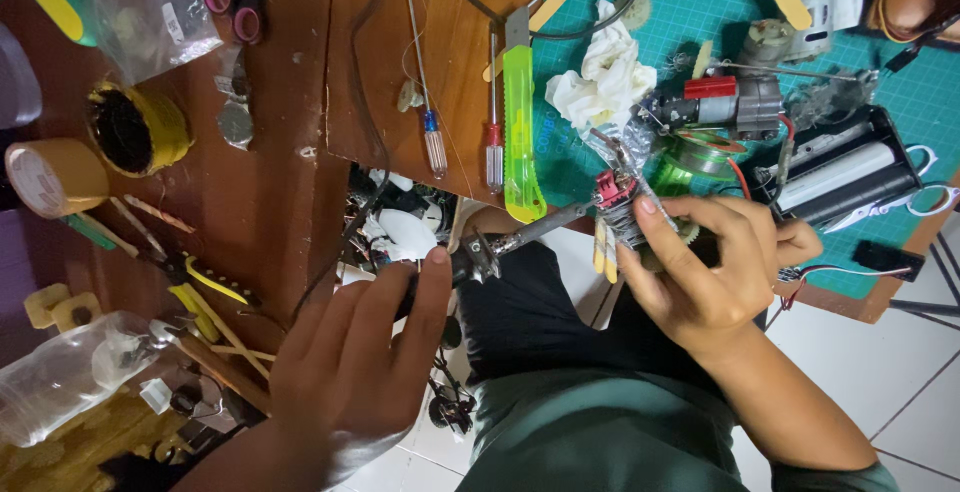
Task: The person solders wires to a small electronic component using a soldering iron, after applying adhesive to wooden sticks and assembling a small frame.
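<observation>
Left hand (350, 367) fingers clamped on a dark-handled soldering iron (520, 237); right hand (705, 272) fingers clamped on a small red-capped wired motor assembly (618, 202); clear plastic bag with white label (155, 17) at ten o'clock on the brown wooden tabletop (280, 152).

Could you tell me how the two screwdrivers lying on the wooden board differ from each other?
The blue-handled screwdriver has a clear handle with a blue band; the red-handled screwdriver has a clear handle with a red band. The blue one's shaft looks longer and lies slightly slanted, the red one's nearly straight. Both lie handle-down on the wooden board, side by side, untouched by either hand.
</observation>
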